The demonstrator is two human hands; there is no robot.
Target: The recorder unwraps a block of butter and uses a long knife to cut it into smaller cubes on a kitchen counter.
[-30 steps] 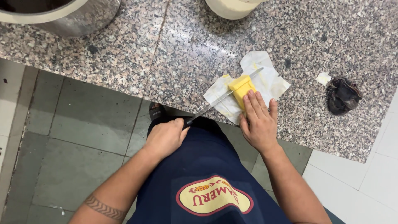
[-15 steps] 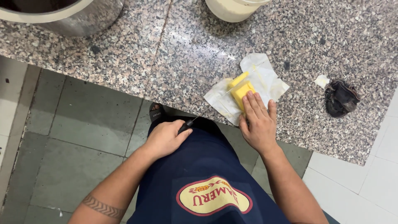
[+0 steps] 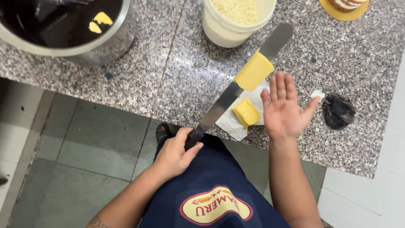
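My left hand (image 3: 175, 154) grips the black handle of a long metal spatula knife (image 3: 219, 107), its blade raised and pointing up to the right. A slab of yellow butter (image 3: 254, 71) rides on the blade. The rest of the butter block (image 3: 246, 112) lies on white wrapper paper (image 3: 230, 124) near the front edge of the speckled granite counter (image 3: 168, 80). My right hand (image 3: 284, 107) hovers open, fingers spread, just right of the block and holds nothing.
A steel bowl (image 3: 105, 44) at the back left holds dark liquid with yellow butter pieces. A cream tub (image 3: 223, 29) of pale grains stands behind the blade. A dark crumpled cloth (image 3: 338, 110) lies at the right; a cake on a yellow board (image 3: 344, 10) sits far right.
The right hand has lifted off the butter block and opened. The left hand has raised the blade with a cut slab of butter on it. The view has shifted toward the back of the counter.
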